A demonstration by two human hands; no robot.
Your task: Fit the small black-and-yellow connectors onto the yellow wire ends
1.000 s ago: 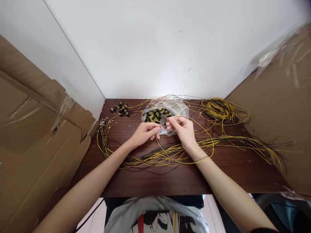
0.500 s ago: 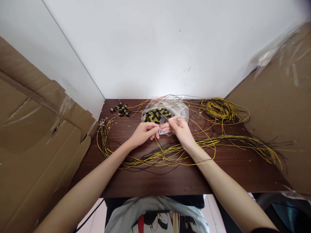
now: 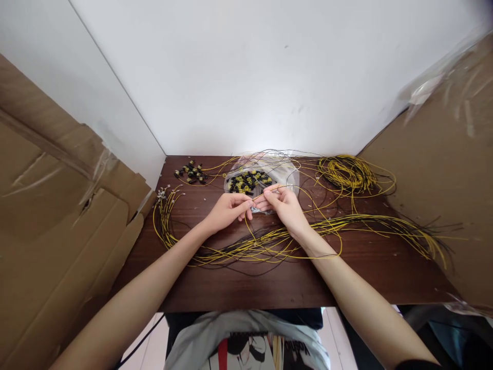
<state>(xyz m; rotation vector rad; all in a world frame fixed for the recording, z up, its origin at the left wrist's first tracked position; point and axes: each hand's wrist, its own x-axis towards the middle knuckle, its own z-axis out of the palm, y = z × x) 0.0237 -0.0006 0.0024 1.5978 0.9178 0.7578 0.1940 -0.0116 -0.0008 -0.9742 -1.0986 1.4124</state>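
My left hand (image 3: 230,209) pinches a thin yellow wire between thumb and forefinger. Close beside it on the right, my right hand (image 3: 283,204) has its thumb and fingers closed on the same wire, which loops off to the right over my forearm. Behind the hands lies a clear plastic bag (image 3: 287,172) with black and yellow connectors (image 3: 246,181) on it. A long bundle of yellow and black wires (image 3: 234,250) runs across the table under my forearms. Whatever is at the wire's tip is too small to make out.
A coil of yellow and black wire (image 3: 346,174) lies at the back right of the brown table (image 3: 246,295). More connectors (image 3: 191,172) sit at the back left. Cardboard (image 3: 77,205) stands on the left, more cardboard (image 3: 442,169) on the right, and a white wall (image 3: 246,77) behind.
My right thumb has shifted slightly left along the wire, closer to my left hand. My left hand stays in nearly the same place.
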